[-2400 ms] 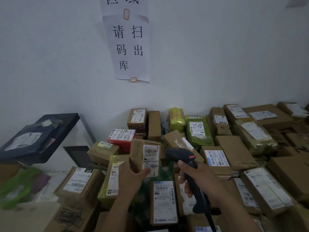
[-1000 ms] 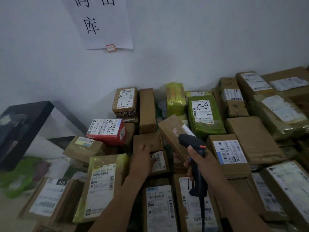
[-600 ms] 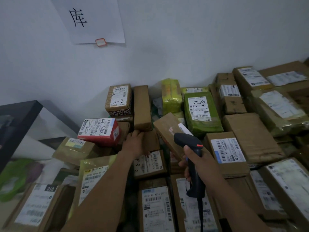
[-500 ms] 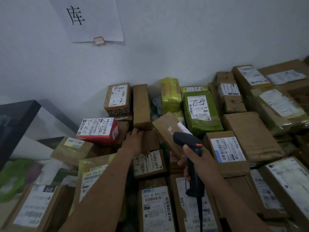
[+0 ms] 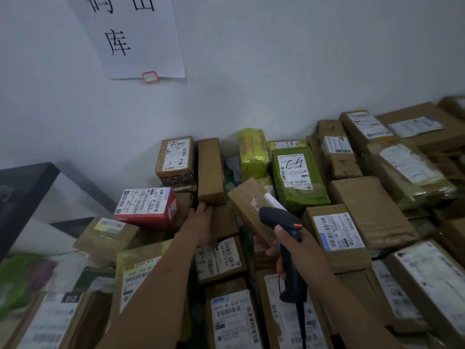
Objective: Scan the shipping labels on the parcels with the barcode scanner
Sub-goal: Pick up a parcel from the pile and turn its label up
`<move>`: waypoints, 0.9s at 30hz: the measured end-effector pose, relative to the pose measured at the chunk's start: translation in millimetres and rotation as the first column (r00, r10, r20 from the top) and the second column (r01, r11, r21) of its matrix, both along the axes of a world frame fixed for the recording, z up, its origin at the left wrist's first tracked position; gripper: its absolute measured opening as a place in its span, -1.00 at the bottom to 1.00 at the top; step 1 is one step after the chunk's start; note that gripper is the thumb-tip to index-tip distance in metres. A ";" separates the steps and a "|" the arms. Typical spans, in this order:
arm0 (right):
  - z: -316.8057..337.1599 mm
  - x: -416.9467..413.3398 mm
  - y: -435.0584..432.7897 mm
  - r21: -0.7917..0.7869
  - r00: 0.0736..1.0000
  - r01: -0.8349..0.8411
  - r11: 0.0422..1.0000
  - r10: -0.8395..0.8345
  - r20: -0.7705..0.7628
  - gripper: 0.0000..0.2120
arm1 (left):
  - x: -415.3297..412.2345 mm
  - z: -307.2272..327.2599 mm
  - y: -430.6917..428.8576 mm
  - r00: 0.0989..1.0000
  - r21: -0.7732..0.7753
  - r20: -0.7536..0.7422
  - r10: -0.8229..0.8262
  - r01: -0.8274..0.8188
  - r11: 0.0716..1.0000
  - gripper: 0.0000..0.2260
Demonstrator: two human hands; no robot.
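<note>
Right hand (image 5: 304, 253) is wrapped round the handle of the barcode scanner (image 5: 279, 217), fingers curled tight on it, with the black cable (image 5: 302, 331) dropping off the bottom toward 6 o'clock. The scanner's nose points toward 11 o'clock, orange button on top. It sits right over the near end of a tilted brown parcel (image 5: 247, 200), whose white label (image 5: 273, 200) only peeks out along one edge.

Left hand (image 5: 201, 222) is stretched out at about 9 o'clock from the scanner head, back of the hand up. Its fingertips (image 5: 201, 207) are against the near end of a plain brown box (image 5: 210, 170) that runs lengthways toward the wall. Can't tell if it's actually got hold of the box or is just touching it.

Around the left hand there's a red box (image 5: 147, 207) with a scribbled label at 9 o'clock, a "3-2" box (image 5: 175, 159) at 11, and a labelled box (image 5: 221, 258) under the wrist at 6. From the scanner, a green parcel (image 5: 297, 177) sits at 12 to 1 o'clock, label up, and a box with a blue-edged label (image 5: 337, 230) at 3. The rest is parcels packed edge to edge. There's a paper sign (image 5: 136, 36) on the white wall (image 5: 276, 71) up at 11 o'clock and a black shelf (image 5: 22, 187) way out at 9.
</note>
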State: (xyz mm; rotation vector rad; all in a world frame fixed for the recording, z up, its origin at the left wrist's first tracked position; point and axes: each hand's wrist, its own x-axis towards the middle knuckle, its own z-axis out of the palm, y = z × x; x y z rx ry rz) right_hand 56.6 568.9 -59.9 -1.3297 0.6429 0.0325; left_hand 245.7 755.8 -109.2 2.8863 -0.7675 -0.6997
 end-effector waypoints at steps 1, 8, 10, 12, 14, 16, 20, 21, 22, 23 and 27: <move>1.0 -0.5 -0.2 0.002 1.000 0.002 1.000 -0.002 0.002 -0.71 | -1.8 2.7 -0.4 1.000 -0.012 0.009 0.007 -0.007 1.000 -0.17; 5.3 -3.2 4.7 -0.020 0.997 0.077 0.997 -0.077 -0.004 -0.70 | -12.5 28.7 2.3 0.997 -0.185 0.053 0.065 -0.054 0.981 -0.04; 10.1 -5.6 6.7 -0.044 0.994 0.109 0.993 -0.109 -0.009 -0.68 | -15.8 41.1 5.7 0.995 -0.233 0.023 0.092 -0.084 0.969 -0.02; 17.0 -9.5 6.9 -0.039 0.991 0.131 0.991 -0.131 -0.014 -0.64 | -22.3 55.0 10.8 0.991 -0.287 -0.027 0.131 -0.133 0.949 0.00; 27.6 -14.3 6.5 -0.016 0.988 0.152 0.988 -0.152 -0.001 -0.61 | -32.8 70.1 16.0 0.984 -0.372 -0.051 0.172 -0.178 0.911 -0.03; 38.6 -19.5 8.4 0.019 0.986 0.156 0.988 -0.156 0.054 -0.65 | -49.3 86.1 20.5 0.971 -0.483 -0.098 0.217 -0.237 0.843 -0.12; 57.2 -30.2 16.3 0.068 0.980 0.144 0.987 -0.151 0.126 -0.83 | -97.3 109.8 25.9 0.894 -0.651 -0.370 0.252 -0.443 0.617 -0.19; 62.1 -33.4 18.6 0.076 0.981 0.146 0.986 -0.154 0.118 -0.75 | -109.2 112.5 25.6 0.868 -0.674 -0.433 0.242 -0.490 0.552 -0.23; 65.5 -37.1 20.4 0.101 0.980 0.150 0.984 -0.161 0.113 -0.61 | -120.1 112.7 24.9 0.844 -0.689 -0.483 0.234 -0.531 0.493 -0.31; 67.9 -41.2 22.6 0.145 0.978 0.155 0.977 -0.173 0.115 -0.45 | -129.8 112.1 23.8 0.821 -0.694 -0.522 0.230 -0.566 0.445 -0.41; 77.1 -57.0 28.6 0.322 0.970 0.172 0.931 -0.217 0.110 -0.32 | -163.0 111.9 23.7 0.789 -0.709 -0.582 0.194 -0.610 0.354 -0.53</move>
